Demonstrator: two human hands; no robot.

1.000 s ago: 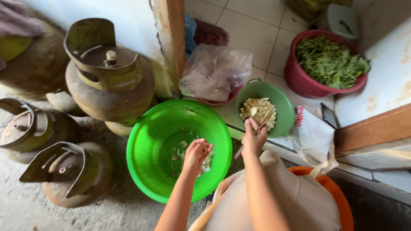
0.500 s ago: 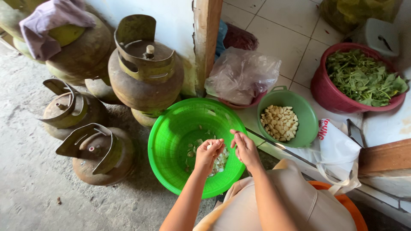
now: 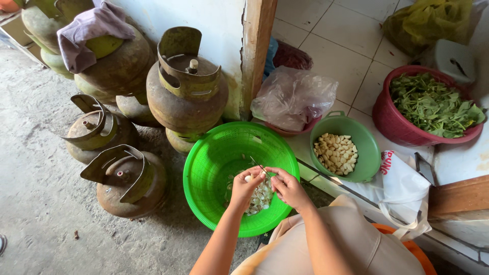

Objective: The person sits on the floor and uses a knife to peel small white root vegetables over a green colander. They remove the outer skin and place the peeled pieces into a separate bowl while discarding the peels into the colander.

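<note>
Both hands meet over a bright green mesh basket (image 3: pixel 214 158) that holds pale garlic skins (image 3: pixel 260 198). My left hand (image 3: pixel 246 188) pinches a small whitish garlic clove at its fingertips. My right hand (image 3: pixel 286 186) grips a thin dark knife (image 3: pixel 259 166) whose blade points up and left, touching the clove. To the right, a darker green bowl (image 3: pixel 368 147) holds several peeled cloves (image 3: pixel 335 153).
Several rusty gas cylinders (image 3: pixel 186 94) stand at left on the concrete floor, one draped with a purple cloth (image 3: pixel 84 30). A red basin of green leaves (image 3: pixel 433 107), a clear plastic bag (image 3: pixel 293 97), a white bag (image 3: pixel 402 188) and a wooden post (image 3: pixel 257 46) are nearby.
My right hand came back from the peeled-clove bowl to the green basket and joined my left hand on a clove. The camera view shifted left.
</note>
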